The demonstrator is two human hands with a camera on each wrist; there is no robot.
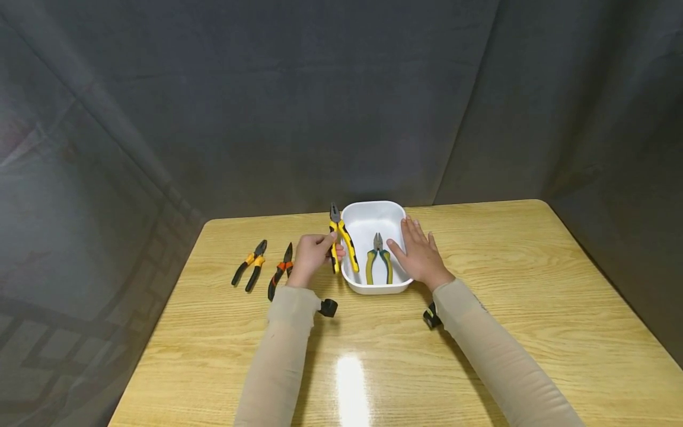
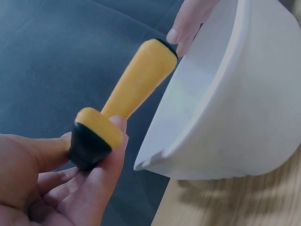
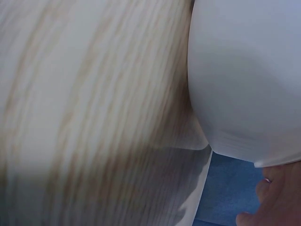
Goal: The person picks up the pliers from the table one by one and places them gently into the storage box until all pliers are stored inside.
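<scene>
Yellow pliers pinched in my left hand beside the white tray

I pinch one handle of the yellow-and-black pliers (image 1: 344, 233) between the thumb and fingers of my left hand (image 1: 313, 252). They are just right of that hand, at the near left rim of the white tray (image 1: 376, 289), their grey head pointing away from me. My right hand (image 1: 421, 255) lies spread on the tray's right side, fingers straight, thumb reaching over the inside. Between my two hands, inside the tray, lie green-and-yellow pliers (image 1: 378, 246), head away from me. Just left of my left hand are red-and-black pliers (image 1: 288, 254), partly hidden by my arm; farther left lie orange-and-black pliers (image 1: 258, 261). All this is on the wood-grain table (image 1: 507, 267). Beyond my hands hangs a dark grey cloth (image 1: 320, 107).
</scene>
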